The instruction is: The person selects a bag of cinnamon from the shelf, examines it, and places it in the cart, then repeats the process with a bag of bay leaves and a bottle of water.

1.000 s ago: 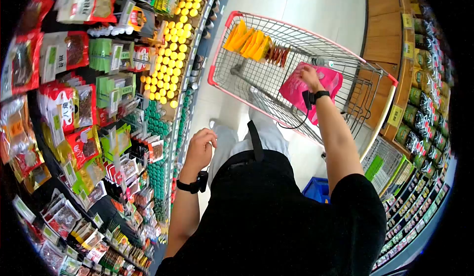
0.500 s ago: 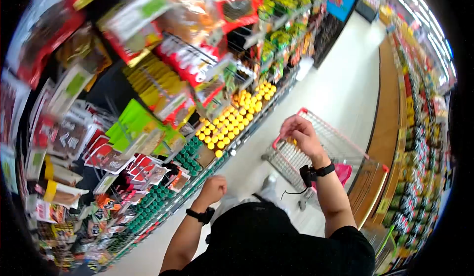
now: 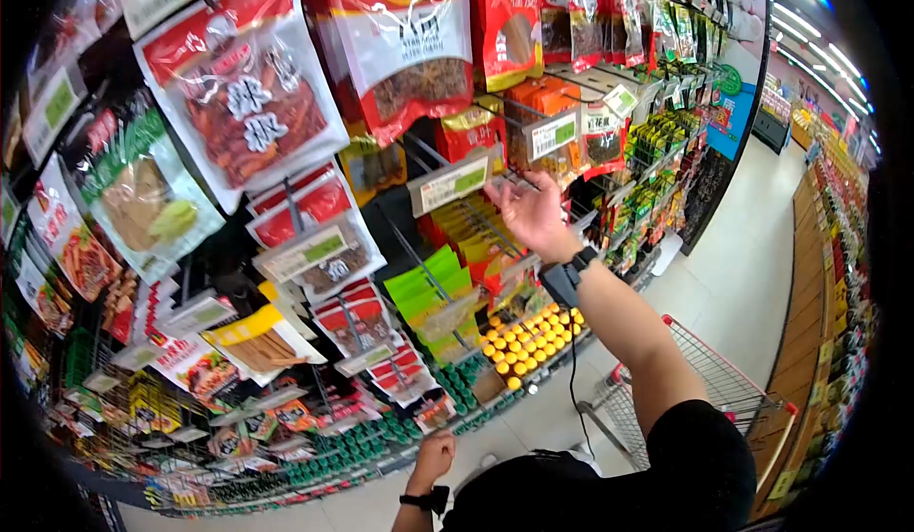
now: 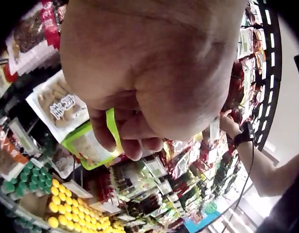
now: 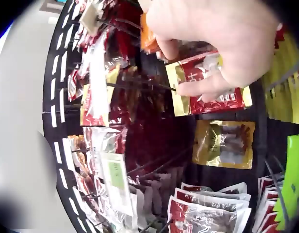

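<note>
My right hand (image 3: 535,216) is raised among hanging packets, just right of a price tag (image 3: 455,187). In the right wrist view, the extended fingers of that hand (image 5: 227,43) touch a red and gold packet (image 5: 193,70) on a rack hook; no grip on it shows. Beside them hangs an orange packet (image 5: 148,36), and a gold packet (image 5: 224,144) is lower down. Low by my body, my left hand (image 3: 435,458) hangs loosely curled. The left wrist view shows this hand (image 4: 154,68) holding nothing, with a green-edged packet (image 4: 88,148) behind its fingers.
Large packets (image 3: 257,89) and protruding hooks with price tags crowd the rack on the left. Yellow-capped containers (image 3: 533,340) line a low shelf. A wire shopping cart (image 3: 709,370) stands at the right, near a wood-fronted shelf (image 3: 795,294). A cable hangs from my right wrist.
My right hand has gone from the pink bag in the cart, up and across to the hanging packets. The head view has turned towards the rack. My left hand stays low.
</note>
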Demonstrator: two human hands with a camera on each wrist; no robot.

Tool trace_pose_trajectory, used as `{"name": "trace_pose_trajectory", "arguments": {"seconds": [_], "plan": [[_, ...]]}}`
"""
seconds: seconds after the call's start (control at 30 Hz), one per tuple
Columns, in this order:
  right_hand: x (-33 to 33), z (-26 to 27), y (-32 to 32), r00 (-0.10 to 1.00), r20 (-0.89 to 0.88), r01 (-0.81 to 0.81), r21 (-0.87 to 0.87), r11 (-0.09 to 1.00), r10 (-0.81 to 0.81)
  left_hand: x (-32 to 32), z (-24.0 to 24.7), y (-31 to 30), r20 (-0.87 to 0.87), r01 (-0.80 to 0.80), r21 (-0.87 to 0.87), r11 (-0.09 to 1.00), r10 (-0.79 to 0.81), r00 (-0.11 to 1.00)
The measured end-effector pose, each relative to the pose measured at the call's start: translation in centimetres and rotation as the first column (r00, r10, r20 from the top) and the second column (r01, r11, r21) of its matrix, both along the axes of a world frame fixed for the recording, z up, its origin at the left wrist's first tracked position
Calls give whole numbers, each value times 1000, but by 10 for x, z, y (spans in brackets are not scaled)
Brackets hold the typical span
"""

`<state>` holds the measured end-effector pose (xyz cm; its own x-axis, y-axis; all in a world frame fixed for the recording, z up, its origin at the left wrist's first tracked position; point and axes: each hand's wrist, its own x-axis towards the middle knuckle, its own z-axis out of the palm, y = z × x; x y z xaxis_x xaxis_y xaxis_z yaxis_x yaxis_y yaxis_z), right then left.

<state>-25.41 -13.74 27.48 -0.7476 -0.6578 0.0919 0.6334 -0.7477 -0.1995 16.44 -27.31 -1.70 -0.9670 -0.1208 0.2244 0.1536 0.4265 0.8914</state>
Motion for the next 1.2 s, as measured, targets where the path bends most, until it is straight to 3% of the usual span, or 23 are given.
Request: {"name": "trace_pose_trajectory", "arguments": {"seconds": [0.03, 0.07, 0.13, 0.17, 0.2, 0.33, 0.37, 0.5, 0.6, 0.67, 0.77, 0.8, 0.83, 0.9, 0.97, 1.0, 1.1, 1.13, 1.17, 1.2], "plan": [[-2, 4, -13, 996, -5, 84, 43, 996, -84, 9, 0, -5, 7, -5, -6, 1000, 5, 1000], [-4, 8, -20, 996, 53, 63, 79, 995, -68, 18, -6, -9, -3, -29, 5, 1000, 29, 1000], [-19, 0, -28, 996, 91, 5, 9, 1000, -6, 31, -10, -16, -7, -46, 23, 999, 47, 999], [-22, -5, -31, 994, 109, -25, -27, 999, 27, 40, -31, -30, 54, 18, 0, 1000, -18, 998], [-14, -2, -30, 996, 89, 22, -41, 999, -18, 42, -30, -27, 5, -33, 38, 999, 33, 999], [-13, -20, -35, 989, 67, 119, 139, 983, -130, 44, -43, -34, 16, -82, 77, 994, 81, 997], [4, -10, -30, 986, 46, 146, 225, 963, -160, 41, -46, -33, 31, -97, 92, 991, 95, 995], [29, 1, -8, 995, -18, 98, 197, 975, -96, 20, -14, -27, 65, -30, 84, 996, 25, 998], [53, 14, 15, 983, 8, 174, 281, 944, -184, -2, -4, -22, 34, 69, 49, 996, -71, 997], [67, 9, 37, 979, -105, 198, 284, 938, -175, -16, 19, -9, 44, 126, 56, 991, -128, 991], [90, -15, 83, 975, -169, 189, 305, 933, -142, -36, 19, 7, -28, 171, 45, 984, -170, 985], [129, 9, 94, 967, -149, 237, 239, 942, -206, -46, 10, 13, -153, 181, -17, 983, -181, 971], [122, -29, 104, 965, -101, 257, 167, 952, -243, -49, -2, 13, 44, 240, 95, 966, -245, 969], [161, -46, 131, 948, -145, 307, 184, 934, -283, -62, -62, 24, 169, 137, 371, 918, -212, 963], [185, -94, 160, 950, -139, 307, 262, 915, -279, -82, -48, 38, 401, 156, 258, 954, -252, 881], [198, -114, 173, 953, -113, 303, 384, 872, -282, -93, -67, 45, 189, 241, 405, 882, -338, 922], [230, -148, 207, 973, -90, 220, 648, 729, -214, -115, 17, 82, 82, 378, 690, 617, -586, 806], [242, -155, 215, 969, -100, 233, 677, 699, -226, -124, 5, 84, 111, 434, 680, 592, -667, 736], [251, -166, 226, 975, -123, 219, 705, 675, -187, -145, -39, 77, 42, 721, 479, 501, -833, 551], [260, -164, 233, 963, -222, 270, 789, 552, -153, -152, -40, 85, 37, 777, 427, 464, -867, 497]]}}
